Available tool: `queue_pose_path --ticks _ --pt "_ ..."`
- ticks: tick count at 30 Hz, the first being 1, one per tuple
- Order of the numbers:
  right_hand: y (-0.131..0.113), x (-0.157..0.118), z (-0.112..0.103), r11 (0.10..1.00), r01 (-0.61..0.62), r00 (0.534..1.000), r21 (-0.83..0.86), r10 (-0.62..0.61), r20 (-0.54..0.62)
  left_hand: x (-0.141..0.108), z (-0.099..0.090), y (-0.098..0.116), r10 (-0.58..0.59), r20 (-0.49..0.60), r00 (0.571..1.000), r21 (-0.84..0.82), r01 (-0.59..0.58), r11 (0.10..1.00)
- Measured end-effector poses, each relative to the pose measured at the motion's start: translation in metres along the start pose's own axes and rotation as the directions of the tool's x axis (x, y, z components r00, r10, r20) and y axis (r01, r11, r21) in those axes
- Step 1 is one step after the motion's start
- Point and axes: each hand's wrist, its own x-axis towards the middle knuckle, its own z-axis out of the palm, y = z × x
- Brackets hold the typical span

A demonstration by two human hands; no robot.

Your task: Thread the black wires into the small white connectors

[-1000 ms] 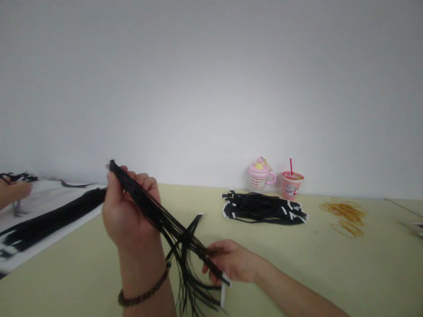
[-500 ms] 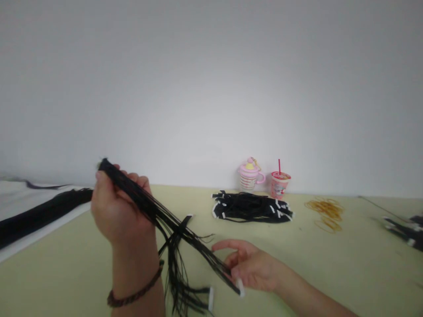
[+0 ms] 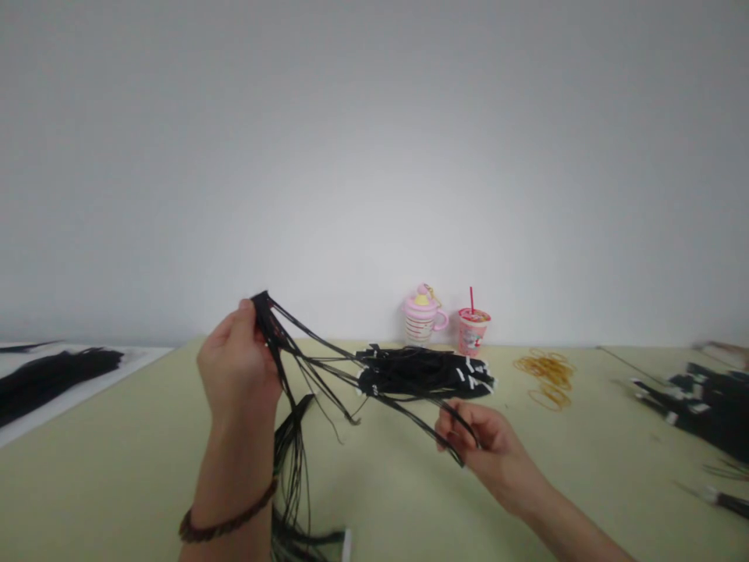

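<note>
My left hand (image 3: 243,363), with a braided bracelet at its wrist, is closed round one end of a bundle of thin black cables (image 3: 278,336), raised over the table. Several strands fan out from it to the right. My right hand (image 3: 480,437) pinches the looped far ends of a few of these strands; its fingertips are partly hidden. Below my left hand, a second group of black cables (image 3: 292,468) lies on the table, with a white strip (image 3: 347,544) at its lower end. Behind the strands, another pile of black cables (image 3: 421,371) with white ends lies flat.
A pink lidded mug (image 3: 419,320) and a pink cup (image 3: 471,332) with a red straw stand against the wall. Yellow rubber bands (image 3: 547,371) lie right of them. More black cables (image 3: 708,406) lie at far right, and a black bundle (image 3: 64,378) on a white sheet (image 3: 143,359) at left.
The strands have spread from a tight bundle into separate lines. My right hand has moved right and up, and the view has shifted slightly to the right.
</note>
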Motion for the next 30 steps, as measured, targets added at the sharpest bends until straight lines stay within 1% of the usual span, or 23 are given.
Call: queue_pose_path --ticks 2,3,5,6,8,10,12,13,14,15,16,17,18,19,21,22,24,27,29,30 --pt "-0.007 0.000 -0.001 0.992 0.083 0.995 0.091 -0.077 -0.067 -0.001 0.004 -0.001 -0.047 -0.087 0.995 -0.036 0.044 0.998" --pt "-0.012 0.000 -0.001 0.985 0.114 0.990 0.130 -0.101 -0.103 -0.001 0.006 -0.002 -0.076 -0.112 0.991 -0.050 0.071 0.996" --pt "-0.022 -0.002 -0.004 0.974 0.139 0.983 0.179 -0.113 -0.148 -0.001 0.009 -0.006 -0.133 -0.106 0.985 -0.053 0.128 0.990" --pt "-0.028 -0.003 -0.005 0.968 0.144 0.983 0.206 -0.117 -0.140 0.000 0.010 -0.010 -0.154 -0.100 0.983 -0.047 0.150 0.988" --pt "-0.038 -0.008 -0.009 0.950 0.139 0.990 0.281 -0.123 -0.072 -0.001 0.012 -0.017 -0.183 -0.080 0.980 -0.030 0.182 0.983" --pt "-0.044 -0.013 -0.012 0.924 0.101 0.991 0.368 -0.127 0.046 -0.004 0.015 -0.024 -0.199 -0.045 0.979 -0.018 0.198 0.980" --pt "-0.046 -0.018 -0.015 0.900 -0.008 0.973 0.436 -0.094 0.212 -0.010 0.018 -0.028 -0.212 0.016 0.977 0.004 0.212 0.977" --pt "-0.045 -0.020 -0.016 0.882 -0.093 0.946 0.462 -0.067 0.318 -0.014 0.019 -0.029 -0.215 0.057 0.975 0.019 0.214 0.977" --pt "-0.042 -0.021 -0.017 0.860 -0.192 0.896 0.474 -0.043 0.442 -0.018 0.020 -0.030 -0.215 0.099 0.972 0.032 0.213 0.977" --pt "-0.037 -0.021 -0.017 0.836 -0.294 0.827 0.464 -0.021 0.561 -0.022 0.020 -0.030 -0.210 0.140 0.968 0.042 0.206 0.978" --pt "-0.031 -0.021 -0.017 0.813 -0.383 0.754 0.439 0.000 0.657 -0.026 0.021 -0.030 -0.200 0.176 0.964 0.049 0.195 0.980" --pt "-0.025 -0.020 -0.016 0.792 -0.463 0.683 0.399 0.032 0.729 -0.029 0.021 -0.030 -0.185 0.200 0.962 0.051 0.178 0.983" --pt "-0.019 -0.019 -0.014 0.772 -0.523 0.637 0.360 0.074 0.767 -0.032 0.022 -0.029 -0.167 0.216 0.962 0.048 0.160 0.986" --pt "-0.014 -0.018 -0.012 0.759 -0.564 0.618 0.325 0.127 0.776 -0.035 0.022 -0.028 -0.153 0.224 0.962 0.044 0.147 0.988" --pt "-0.006 -0.017 -0.007 0.747 -0.588 0.646 0.311 0.202 0.736 -0.039 0.023 -0.024 -0.137 0.238 0.962 0.042 0.131 0.991" --pt "-0.004 -0.017 -0.004 0.750 -0.580 0.667 0.317 0.214 0.713 -0.041 0.024 -0.022 -0.137 0.244 0.960 0.042 0.130 0.991" --pt "-0.002 -0.018 0.003 0.782 -0.515 0.736 0.351 0.194 0.648 -0.046 0.026 -0.017 -0.156 0.255 0.954 0.049 0.148 0.988" --pt "-0.002 -0.020 0.012 0.811 -0.432 0.821 0.394 0.173 0.545 -0.052 0.028 -0.013 -0.194 0.274 0.942 0.085 0.177 0.981" --pt "-0.003 -0.019 0.016 0.813 -0.387 0.865 0.435 0.157 0.476 -0.055 0.027 -0.014 -0.219 0.349 0.911 0.124 0.186 0.975" --pt "-0.004 -0.018 0.018 0.809 -0.370 0.880 0.457 0.148 0.451 -0.058 0.026 -0.017 -0.233 0.412 0.881 0.148 0.187 0.971"
